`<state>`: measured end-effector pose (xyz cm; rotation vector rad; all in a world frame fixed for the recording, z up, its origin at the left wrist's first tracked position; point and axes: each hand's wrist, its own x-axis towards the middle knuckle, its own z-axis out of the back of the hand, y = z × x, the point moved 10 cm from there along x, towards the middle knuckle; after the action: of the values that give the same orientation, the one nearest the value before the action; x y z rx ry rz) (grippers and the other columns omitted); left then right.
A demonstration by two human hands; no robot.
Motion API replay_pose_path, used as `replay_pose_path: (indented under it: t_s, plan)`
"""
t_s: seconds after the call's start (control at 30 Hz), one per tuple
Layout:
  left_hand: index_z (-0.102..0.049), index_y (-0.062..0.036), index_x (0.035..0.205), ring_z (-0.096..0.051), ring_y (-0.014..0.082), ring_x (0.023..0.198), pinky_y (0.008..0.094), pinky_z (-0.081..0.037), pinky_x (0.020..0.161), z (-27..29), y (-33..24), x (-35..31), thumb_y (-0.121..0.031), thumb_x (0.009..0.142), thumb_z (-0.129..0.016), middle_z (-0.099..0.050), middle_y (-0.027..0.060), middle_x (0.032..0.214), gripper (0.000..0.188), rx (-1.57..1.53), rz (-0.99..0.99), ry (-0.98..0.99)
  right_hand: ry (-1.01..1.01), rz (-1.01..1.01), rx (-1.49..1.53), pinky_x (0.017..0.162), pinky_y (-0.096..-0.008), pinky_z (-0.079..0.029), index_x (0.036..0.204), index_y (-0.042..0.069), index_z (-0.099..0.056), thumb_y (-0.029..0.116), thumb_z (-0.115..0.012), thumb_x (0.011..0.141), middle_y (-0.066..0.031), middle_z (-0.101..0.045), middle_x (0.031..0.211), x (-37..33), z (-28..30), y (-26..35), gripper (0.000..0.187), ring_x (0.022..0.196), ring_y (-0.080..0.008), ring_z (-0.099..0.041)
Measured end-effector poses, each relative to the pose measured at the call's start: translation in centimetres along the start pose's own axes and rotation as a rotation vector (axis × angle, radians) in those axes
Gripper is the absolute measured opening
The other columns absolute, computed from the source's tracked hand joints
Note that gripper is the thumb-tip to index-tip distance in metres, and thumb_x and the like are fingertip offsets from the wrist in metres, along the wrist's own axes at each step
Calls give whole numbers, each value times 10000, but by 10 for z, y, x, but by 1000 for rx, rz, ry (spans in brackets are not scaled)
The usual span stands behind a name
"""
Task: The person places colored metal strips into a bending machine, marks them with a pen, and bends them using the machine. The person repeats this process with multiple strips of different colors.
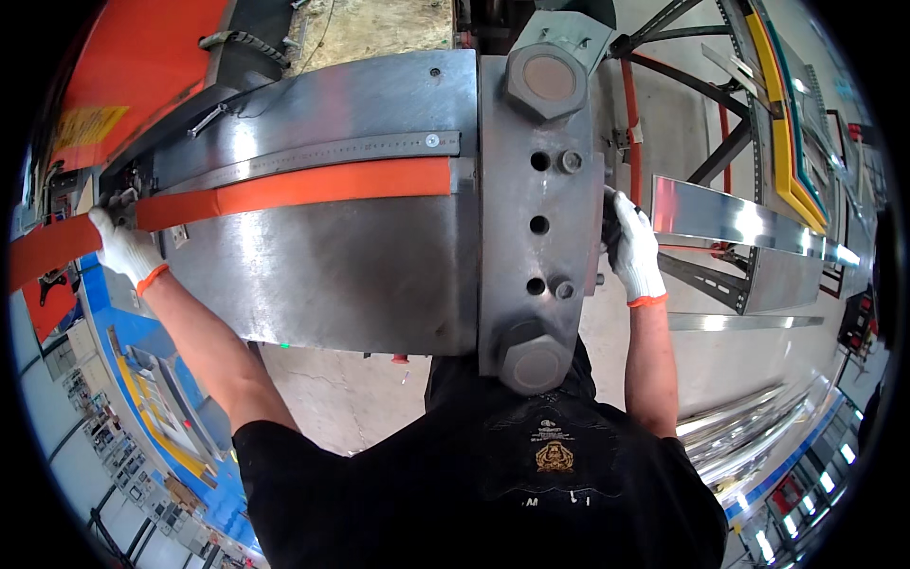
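A long flat bar in an orange sleeve (332, 182) lies across the steel machine table (322, 275). Its bare metal end (462, 176) reaches the edge of the thick steel block (507, 190), which has two large hex bolts. Far to the left, my left hand (131, 251), in a white glove with dark fingers, is closed around the sleeved bar. My right hand (635, 248), gloved alike, is at the block's right side with its fingers curled toward it. Whatever those fingers grip is hidden. A steel ruler (313, 154) lies along the bar's far edge.
An orange machine housing (142, 66) rises at the far left. To the right, a shiny metal strip (739, 216) stretches outward near a dark steel frame (725, 152). Several long metal bars (749, 422) lie at the lower right.
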<state>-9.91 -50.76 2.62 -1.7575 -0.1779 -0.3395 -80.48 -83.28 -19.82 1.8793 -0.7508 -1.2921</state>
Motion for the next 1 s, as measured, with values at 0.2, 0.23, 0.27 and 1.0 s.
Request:
replay_pose_path:
  t_s: [0.2, 0.23, 0.27, 1.0]
  plan:
    - [-606, 74, 1099, -657, 314, 917, 464, -544, 887, 11, 5, 13, -271, 967, -661, -670, 170, 1007, 373, 21, -54, 41, -28, -98, -56, 544, -253, -395, 1180, 18, -643, 317, -544, 1024, -8, -613, 806, 18, 0, -15, 352, 612, -91, -517]
    - [-605, 67, 1111, -659, 303, 924, 459, -544, 894, 16, 7, 12, -274, 978, -644, -672, 167, 1014, 368, 2, 9, 1, -3, -115, -44, 603, -266, -412, 1195, 19, -635, 328, -539, 1025, -14, -618, 859, 20, 0, -18, 365, 674, -104, -533]
    - [-604, 67, 1121, -661, 302, 929, 457, -546, 897, 27, 13, 19, -272, 983, -635, -673, 170, 1021, 367, -14, 38, -46, 3, -162, -40, 758, -298, -458, 1229, 8, -611, 329, -533, 1032, -44, -645, 1001, 23, 9, -27, 384, 838, -140, -589]
    - [-600, 11, 1180, -601, 333, 998, 474, -498, 967, 12, -4, 18, -296, 1041, -431, -603, 146, 1023, 377, 128, -48, 46, -231, -316, 261, 995, -367, -477, 1418, 84, -437, 316, -311, 1094, -91, -559, 1345, 8, 48, -101, 418, 1182, -224, -548]
